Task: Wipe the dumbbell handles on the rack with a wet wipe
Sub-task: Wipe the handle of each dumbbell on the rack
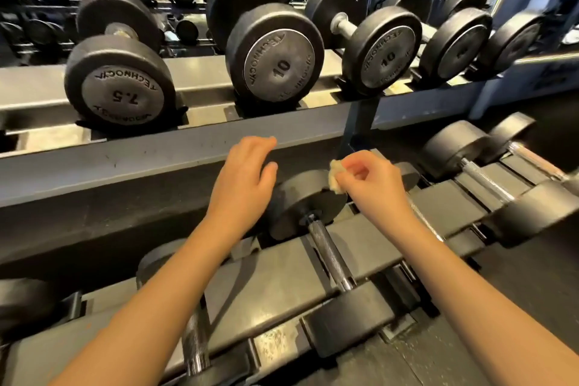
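Take the middle dumbbell [330,257] on the lower shelf as your marker. Your right hand [372,180] hangs over its far head [297,197], thumb and fingertips pinching a crumpled wet wipe [336,177] at that head's upper right edge; whether the wipe touches the rubber, I cannot tell. Your left hand [242,178] hovers just left of the far head, fingers relaxed and loosely spread, holding nothing. The wipe is soft, light and limp, so it will likely bunch; wrap it round the bar rather than dab. The knurled handle [324,241] is stiff steel and should drag at the cloth. The dumbbell looks heavy enough to sit firm in its cradle, so there is no need to lift it. Its long axis runs from the far head toward you and slightly right to the near head [351,320]; stroke along that line. Other handles lie to its left [195,345] and right [487,178].
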The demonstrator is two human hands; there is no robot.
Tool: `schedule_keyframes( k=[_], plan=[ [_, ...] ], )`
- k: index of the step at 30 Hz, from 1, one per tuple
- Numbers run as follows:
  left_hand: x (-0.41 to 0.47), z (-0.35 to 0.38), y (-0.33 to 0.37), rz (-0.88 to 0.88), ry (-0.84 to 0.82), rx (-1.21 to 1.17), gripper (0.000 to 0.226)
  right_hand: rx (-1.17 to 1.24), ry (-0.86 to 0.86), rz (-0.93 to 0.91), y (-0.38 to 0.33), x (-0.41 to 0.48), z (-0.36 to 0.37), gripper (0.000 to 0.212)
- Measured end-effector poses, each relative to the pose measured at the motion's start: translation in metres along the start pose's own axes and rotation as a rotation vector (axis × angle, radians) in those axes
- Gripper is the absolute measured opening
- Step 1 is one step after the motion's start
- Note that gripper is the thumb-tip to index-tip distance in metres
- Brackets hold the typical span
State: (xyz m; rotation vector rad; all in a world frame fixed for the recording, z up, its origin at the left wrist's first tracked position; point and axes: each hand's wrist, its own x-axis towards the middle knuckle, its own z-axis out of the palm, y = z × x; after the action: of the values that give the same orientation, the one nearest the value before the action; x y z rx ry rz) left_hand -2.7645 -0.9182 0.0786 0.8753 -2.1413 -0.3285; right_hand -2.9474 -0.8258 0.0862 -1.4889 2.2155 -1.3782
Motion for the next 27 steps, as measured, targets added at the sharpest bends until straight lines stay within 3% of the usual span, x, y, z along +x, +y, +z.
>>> schedule_keyframes(
  k=[5, 10, 15, 21, 27],
  plan=[
    [0.073, -0.04, -0.005, 0.008, 0.21, 0.019, 0.044, 0.162, 0.03, -0.071, -0.036, 0.058, 0.0, 0.015],
    [0.142, -0.048, -0.018, -0.025, 0.193, -0.027, 0.048, 0.26, 0.124, -0.119, -0.067, 0.13, -0.009, 0.008],
    [0.144, -0.045, -0.014, -0.064, 0.196, -0.05, 0.046, 0.396, 0.119, -0.023, -0.097, 0.193, -0.012, 0.008],
    [0.145, -0.061, 0.002, -0.2, 0.026, -0.085, 0.047, 0.145, 0.023, 0.03, -0.133, 0.215, -0.002, 0.019],
    [0.156, -0.091, 0.022, -0.366, -0.21, -0.083, 0.048, 0.028, -0.178, 0.128, -0.153, 0.211, -0.022, 0.024]
  ],
)
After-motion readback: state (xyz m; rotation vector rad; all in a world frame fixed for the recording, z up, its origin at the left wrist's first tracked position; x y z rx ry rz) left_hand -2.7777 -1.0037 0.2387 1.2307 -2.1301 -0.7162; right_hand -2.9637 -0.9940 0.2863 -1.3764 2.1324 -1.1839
